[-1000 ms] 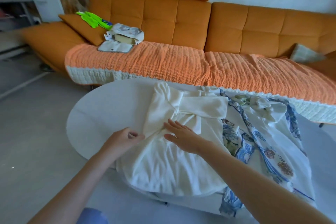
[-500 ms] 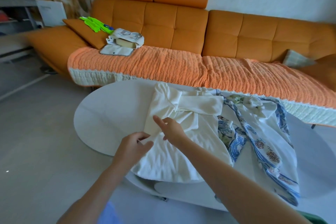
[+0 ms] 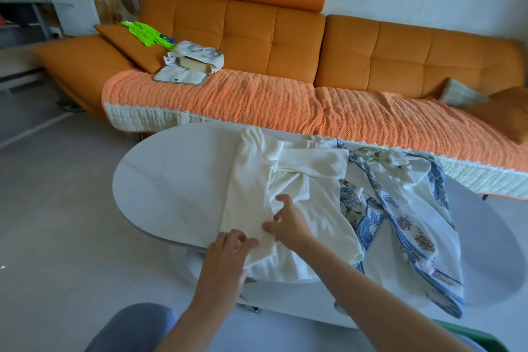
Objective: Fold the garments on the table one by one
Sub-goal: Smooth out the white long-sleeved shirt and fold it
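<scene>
The left hand [image 3: 225, 257] grips the near-left hem of the white top [image 3: 311, 180], fingers curled over its edge, and the right hand [image 3: 290, 227], just beside it, seems to pinch a fold of the same cloth between thumb and bent fingers, though how firmly it holds is hard to tell. 1 second ago the right hand lay flat on the middle of the top with the left at the side edge. Half a second ago it had lifted off, and now both hands have drawn together at the near-left corner. I judge that smoothing is over and a fold from this corner is being set up, so garment 1 is still only partly folded. The top lies on the white oval table [image 3: 171, 180], its sleeves crossed at the far end and its near hem hanging over the table edge. The blue printed garment [image 3: 405, 208] lies untouched to its right, partly under it and draping off the near side, so it waits as number 2. Beyond the table stands the orange sofa [image 3: 257, 37] with a knitted throw [image 3: 228, 100], a pale bag [image 3: 197, 57] and a green item [image 3: 145, 33]. The bag's grey marks and the faint line on the white box [image 3: 75, 13] at far left are too small to read, and no brand shows anywhere.
</scene>
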### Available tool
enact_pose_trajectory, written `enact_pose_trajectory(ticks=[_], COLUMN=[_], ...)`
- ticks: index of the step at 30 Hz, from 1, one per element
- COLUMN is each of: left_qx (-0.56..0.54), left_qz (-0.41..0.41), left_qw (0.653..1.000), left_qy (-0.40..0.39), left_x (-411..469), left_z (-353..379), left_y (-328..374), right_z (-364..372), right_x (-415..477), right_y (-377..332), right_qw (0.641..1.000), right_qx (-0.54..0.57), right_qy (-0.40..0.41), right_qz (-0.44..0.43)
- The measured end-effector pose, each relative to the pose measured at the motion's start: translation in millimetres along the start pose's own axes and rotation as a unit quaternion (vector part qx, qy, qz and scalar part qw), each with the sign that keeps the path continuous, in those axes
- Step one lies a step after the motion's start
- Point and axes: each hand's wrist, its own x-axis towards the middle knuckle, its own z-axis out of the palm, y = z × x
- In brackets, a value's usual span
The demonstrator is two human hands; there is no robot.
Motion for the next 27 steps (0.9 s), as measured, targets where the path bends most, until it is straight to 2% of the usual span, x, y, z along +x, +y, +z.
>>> enact_pose_trajectory(ticks=[3, 6, 10, 13, 15, 18, 20, 23, 25, 27], left_qx=[0.013, -0.004, -0.046, -0.098, -0.094, -0.12, -0.126, -0.073, -0.062, -0.061], left_qz=[0.03, 0.037, 0.038, 0.018, 0.002, -0.058, -0.046, 0.0, 0.02, 0.039], left_qw=[0.999, 0.999, 0.998, 0.995, 0.995, 0.991, 0.991, 0.997, 0.998, 0.997], left_qy=[-0.002, 0.004, 0.023, 0.022, 0.013, -0.008, -0.004, -0.009, 0.016, 0.037], left_x=[0, 0, 0, 1, -1, -6, -4, -3, -2, -2], left_z=[-5, -7, -12, -5, 3, 8, 7, 6, 13, 18], left_y=[-2, -1, -5, -8, -9, -11, -10, -13, -16, -15], right_z=[3, 1, -3, 0, 5, 17, 21, 14, 7, 4], right_x=[-7, -13, -13, 4, 15, 20, 18, 20, 19, 19], right_y=[-3, -3, -4, -6, -2, 13, 20, 17, 12, 9], right_qw=[0.982, 0.948, 0.916, 0.893, 0.883, 0.893, 0.907, 0.914, 0.926, 0.948], right_qx=[-0.169, -0.3, -0.353, -0.378, -0.408, -0.406, -0.379, -0.355, -0.319, -0.255], right_qy=[0.01, -0.016, 0.017, -0.013, -0.042, -0.088, -0.088, -0.1, -0.063, 0.036], right_qz=[-0.084, -0.105, -0.192, -0.245, -0.23, -0.172, -0.165, -0.171, -0.191, -0.189])
